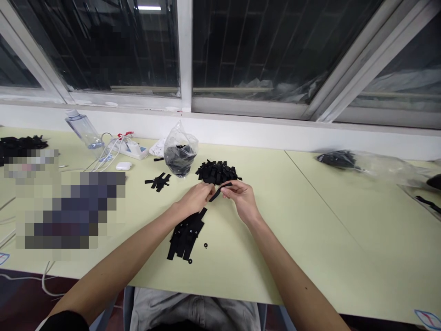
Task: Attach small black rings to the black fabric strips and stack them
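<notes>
A short black fabric strip (217,193) is held between my two hands, just in front of a heap of similar black strips (217,172). My left hand (198,197) pinches its near end, and my right hand (239,195) grips the far part between thumb and fingers. Below my left hand lies a stack of black strips (186,234) with small shiny dots on them. Two small black ring-shaped pieces lie beside that stack, one of them a black ring (206,245) to its right. A smaller group of black strips (159,182) lies to the left of the heap.
Behind the heap stands a clear plastic bag (181,151) with black pieces inside. Further left are a water bottle (84,131), a power strip (132,149) with white cables and a white earphone case (123,166). Another plastic bag (379,165) lies at the right, near the wall.
</notes>
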Available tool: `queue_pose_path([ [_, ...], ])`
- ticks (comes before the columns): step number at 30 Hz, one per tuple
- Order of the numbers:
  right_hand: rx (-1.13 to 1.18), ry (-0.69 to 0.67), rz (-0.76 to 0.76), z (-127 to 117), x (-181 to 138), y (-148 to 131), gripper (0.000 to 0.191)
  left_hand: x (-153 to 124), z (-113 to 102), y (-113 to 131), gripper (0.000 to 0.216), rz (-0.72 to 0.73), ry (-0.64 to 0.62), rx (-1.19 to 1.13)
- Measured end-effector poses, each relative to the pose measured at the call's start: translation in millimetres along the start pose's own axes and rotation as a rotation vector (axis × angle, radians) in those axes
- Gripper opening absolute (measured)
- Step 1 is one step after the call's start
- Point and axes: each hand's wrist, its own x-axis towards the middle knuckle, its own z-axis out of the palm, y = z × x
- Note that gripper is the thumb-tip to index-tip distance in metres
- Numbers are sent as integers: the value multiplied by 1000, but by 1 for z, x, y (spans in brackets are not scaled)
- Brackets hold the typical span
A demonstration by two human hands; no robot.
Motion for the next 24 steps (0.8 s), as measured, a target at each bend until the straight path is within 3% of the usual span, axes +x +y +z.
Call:
queue_pose_path([
  [6, -100, 6, 17, 3, -3, 3, 34, -6, -3, -7, 9, -181, 246, -337],
  [11, -137, -38, -16, 10, -7, 4, 21, -16, -5, 5, 14, -163, 388, -520],
  [15, -143, -35, -45, 13, -9, 6, 15, -21, -2, 15, 15, -174, 383, -600],
  [24, -284, 53, -60, 14, -10, 6, 20, -23, 3, 17, 14, -162, 366, -637],
])
